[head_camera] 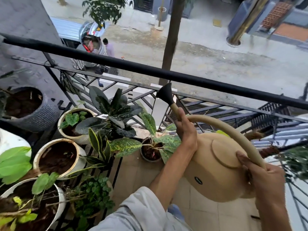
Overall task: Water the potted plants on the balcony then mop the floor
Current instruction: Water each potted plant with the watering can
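Note:
I hold a tan watering can [215,165] over the balcony floor. My left hand [185,130] grips its spout just below the black rose head [165,95], which points up and left toward the railing. My right hand [265,179] is closed on the curved handle at the can's rear. Below the spout stands a small dark pot with a speckled-leaf plant [151,152]. To its left, a dark-leaved plant [110,117] has wet leaves. A thin line of water hangs from the rose.
Several more pots line the left side: a white pot of bare soil [58,157], a grey textured pot [33,117], a white pot at lower left [56,202]. A black metal railing [150,70] runs across; street lies below. Tan floor tiles [136,170] lie underfoot.

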### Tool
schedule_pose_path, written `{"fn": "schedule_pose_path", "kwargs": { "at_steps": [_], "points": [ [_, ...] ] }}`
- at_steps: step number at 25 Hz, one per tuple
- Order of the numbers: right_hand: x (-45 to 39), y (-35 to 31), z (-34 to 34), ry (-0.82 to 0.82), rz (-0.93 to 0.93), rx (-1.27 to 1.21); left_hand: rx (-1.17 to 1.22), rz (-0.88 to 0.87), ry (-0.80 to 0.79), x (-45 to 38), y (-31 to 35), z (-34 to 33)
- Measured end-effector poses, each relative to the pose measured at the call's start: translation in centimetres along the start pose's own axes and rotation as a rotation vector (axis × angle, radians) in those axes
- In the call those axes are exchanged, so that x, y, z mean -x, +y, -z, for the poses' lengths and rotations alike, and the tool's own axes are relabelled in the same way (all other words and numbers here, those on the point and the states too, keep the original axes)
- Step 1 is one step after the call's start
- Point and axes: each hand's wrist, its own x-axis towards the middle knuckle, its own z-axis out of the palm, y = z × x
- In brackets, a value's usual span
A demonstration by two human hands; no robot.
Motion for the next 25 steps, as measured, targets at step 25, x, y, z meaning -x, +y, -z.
{"fn": "schedule_pose_path", "kwargs": {
  "at_steps": [25],
  "points": [
    [-6.2, 0.5, 2.4, -0.199, 0.088, 0.279, 0.162, 0.154, 0.144, -2.1, -6.3, -2.5]
  ]
}}
